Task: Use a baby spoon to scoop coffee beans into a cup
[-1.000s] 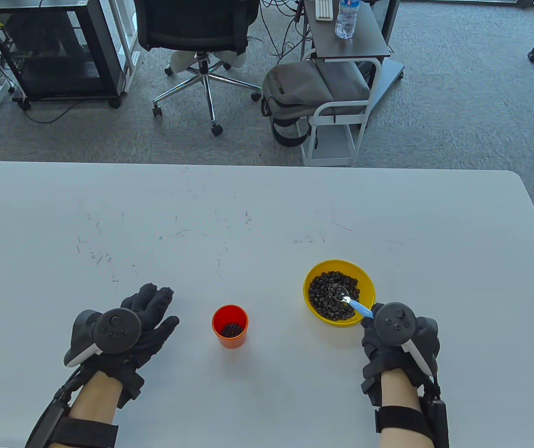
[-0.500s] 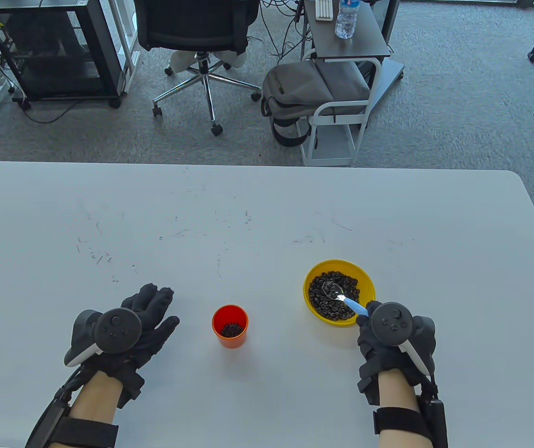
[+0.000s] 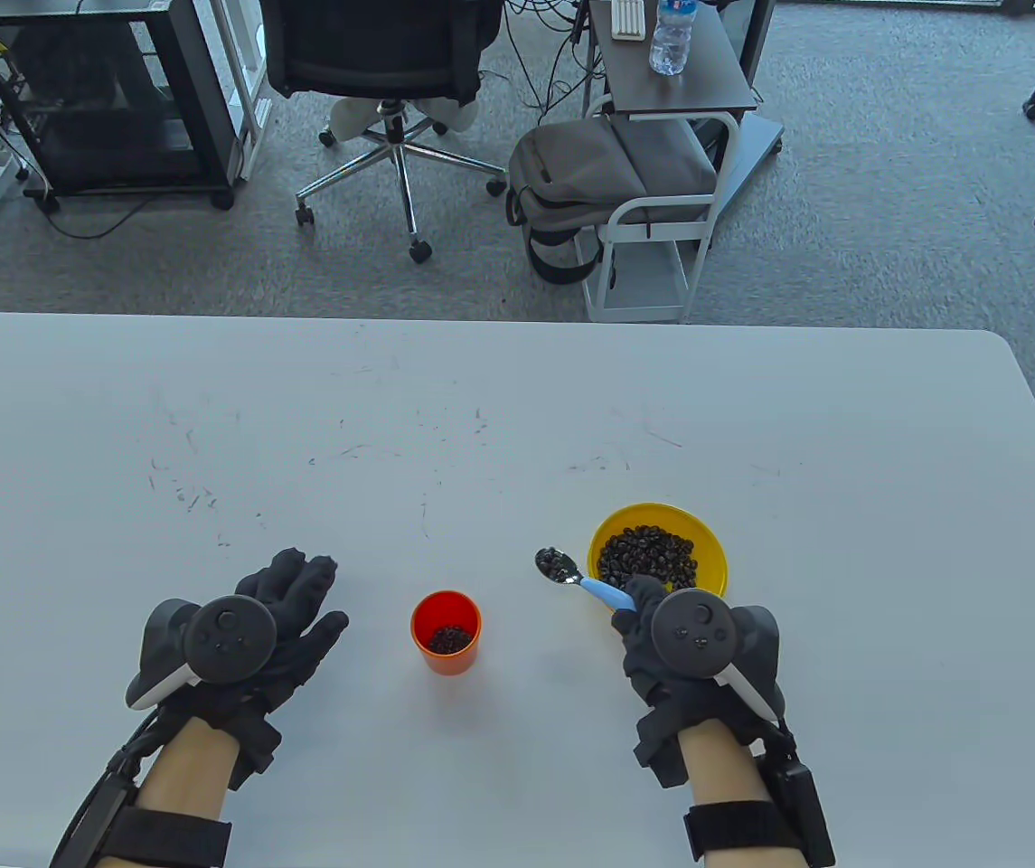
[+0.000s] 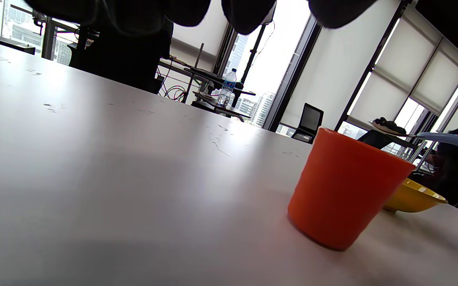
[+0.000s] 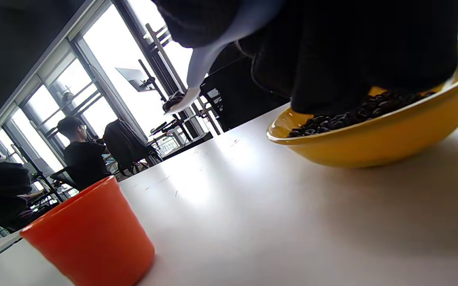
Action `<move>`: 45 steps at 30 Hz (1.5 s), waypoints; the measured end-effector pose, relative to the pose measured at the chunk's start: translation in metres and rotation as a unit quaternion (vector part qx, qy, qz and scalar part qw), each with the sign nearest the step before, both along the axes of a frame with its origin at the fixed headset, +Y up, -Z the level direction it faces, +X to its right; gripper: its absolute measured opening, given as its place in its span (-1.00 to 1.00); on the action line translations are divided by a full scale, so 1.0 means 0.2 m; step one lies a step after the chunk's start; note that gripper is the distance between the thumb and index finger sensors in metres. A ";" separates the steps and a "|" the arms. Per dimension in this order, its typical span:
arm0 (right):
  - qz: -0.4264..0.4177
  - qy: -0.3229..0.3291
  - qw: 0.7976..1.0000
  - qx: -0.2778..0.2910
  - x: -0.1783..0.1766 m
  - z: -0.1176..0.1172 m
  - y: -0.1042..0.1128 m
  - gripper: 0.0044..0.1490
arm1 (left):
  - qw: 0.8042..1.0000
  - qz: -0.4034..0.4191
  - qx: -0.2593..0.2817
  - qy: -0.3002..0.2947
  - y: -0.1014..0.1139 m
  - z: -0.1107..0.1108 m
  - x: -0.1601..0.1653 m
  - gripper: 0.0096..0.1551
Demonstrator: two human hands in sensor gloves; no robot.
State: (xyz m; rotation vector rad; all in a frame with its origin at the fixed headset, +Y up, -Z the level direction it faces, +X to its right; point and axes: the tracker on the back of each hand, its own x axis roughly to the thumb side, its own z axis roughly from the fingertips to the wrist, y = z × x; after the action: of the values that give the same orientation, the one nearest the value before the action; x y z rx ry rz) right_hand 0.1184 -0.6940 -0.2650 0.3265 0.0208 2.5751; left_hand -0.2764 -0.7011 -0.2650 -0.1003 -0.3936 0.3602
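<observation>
An orange cup (image 3: 446,632) with some coffee beans at its bottom stands on the white table (image 3: 481,407). A yellow bowl (image 3: 657,524) of coffee beans sits to its right. My right hand (image 3: 662,624) grips the blue handle of a baby spoon (image 3: 571,573), its metal bowl loaded with beans and held above the table between cup and bowl. My left hand (image 3: 286,615) rests flat and empty on the table left of the cup. The cup also shows in the left wrist view (image 4: 346,188) and the right wrist view (image 5: 88,234). The yellow bowl shows there too (image 5: 388,135).
Beyond the table's far edge stand an office chair (image 3: 390,72), a grey backpack (image 3: 598,176) and a small cart with a water bottle (image 3: 671,36).
My right hand lifted the spoon out of the yellow bowl, now loaded with beans, and moved left toward the cup. The left hand stayed still.
</observation>
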 end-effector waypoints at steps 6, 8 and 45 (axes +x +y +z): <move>-0.021 0.063 0.998 -0.003 -0.19 0.03 0.01 -0.30 | 1.000 -0.001 -0.004 0.003 0.00 0.00 0.00 -0.21; -0.011 0.077 0.997 0.000 -0.24 0.04 0.01 -0.30 | 1.000 -0.002 -0.003 0.003 0.00 0.00 0.00 -0.21; 0.139 -0.098 0.985 0.028 0.28 -0.02 -0.03 -0.31 | 1.000 0.000 -0.006 0.000 -0.01 0.00 0.01 -0.21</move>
State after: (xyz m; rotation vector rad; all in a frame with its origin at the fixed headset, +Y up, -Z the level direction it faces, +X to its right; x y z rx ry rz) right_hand 0.1750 -0.6998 -0.2690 0.0948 -0.0831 2.8785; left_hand -0.2748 -0.7022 -0.2656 -0.1116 -0.3910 0.3624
